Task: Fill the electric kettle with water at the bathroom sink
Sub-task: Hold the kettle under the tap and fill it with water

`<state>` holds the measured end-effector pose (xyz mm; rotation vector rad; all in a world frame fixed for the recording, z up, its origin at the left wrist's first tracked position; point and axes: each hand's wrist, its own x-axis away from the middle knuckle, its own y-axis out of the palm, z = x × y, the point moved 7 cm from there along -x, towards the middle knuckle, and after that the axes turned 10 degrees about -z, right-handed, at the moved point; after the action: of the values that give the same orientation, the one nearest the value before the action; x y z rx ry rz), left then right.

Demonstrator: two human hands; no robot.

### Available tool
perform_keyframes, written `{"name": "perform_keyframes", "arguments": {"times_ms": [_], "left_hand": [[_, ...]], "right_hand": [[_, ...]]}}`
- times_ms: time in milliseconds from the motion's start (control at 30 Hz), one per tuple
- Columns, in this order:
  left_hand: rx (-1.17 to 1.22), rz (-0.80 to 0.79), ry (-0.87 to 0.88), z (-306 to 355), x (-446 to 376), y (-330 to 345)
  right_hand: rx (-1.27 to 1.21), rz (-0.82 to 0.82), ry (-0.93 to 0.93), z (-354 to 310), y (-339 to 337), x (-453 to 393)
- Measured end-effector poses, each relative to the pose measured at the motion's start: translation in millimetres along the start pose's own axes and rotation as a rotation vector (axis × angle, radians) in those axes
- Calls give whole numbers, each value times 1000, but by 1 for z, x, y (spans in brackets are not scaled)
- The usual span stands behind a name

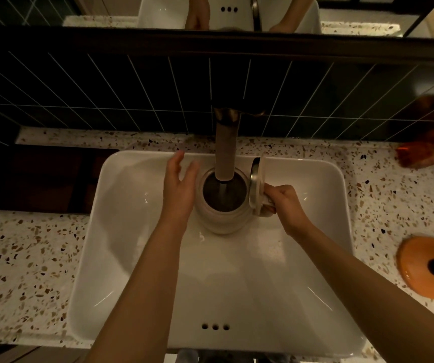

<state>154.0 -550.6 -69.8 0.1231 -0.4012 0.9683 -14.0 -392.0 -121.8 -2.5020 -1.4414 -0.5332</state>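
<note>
A cream electric kettle (219,218) is held inside the white sink basin (137,258), right under the tap spout (225,150). Its hinged lid (257,184) stands open on the right side. A thin stream of water falls from the spout into the kettle's dark opening (222,191). My right hand (285,205) grips the kettle's handle on the right. My left hand (180,186) is flat and open beside the kettle's left wall, fingers spread toward the back of the basin; I cannot tell if it touches the kettle.
A speckled terrazzo counter (27,258) surrounds the basin. An orange round lid-like object (429,267) lies at the right. An amber-brown object (427,142) sits at the back right. Dark tiles and a mirror rise behind the tap.
</note>
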Motion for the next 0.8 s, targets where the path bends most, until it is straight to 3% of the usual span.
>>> {"name": "perform_keyframes", "arguments": {"times_ms": [200,300,433,800], "left_hand": [[-563,-230,537,84,-5,37],[-849,-331,682,96,-6,59],[-1007,-394,740,96,-13,72],[-901,-425,726,89,-18,71]], "right_hand": [[50,-1,1,-3,0,-3],[61,3,4,-4,0,-3],[40,-1,1,-2,-2,-3],[50,3,6,-10,2,1]]}}
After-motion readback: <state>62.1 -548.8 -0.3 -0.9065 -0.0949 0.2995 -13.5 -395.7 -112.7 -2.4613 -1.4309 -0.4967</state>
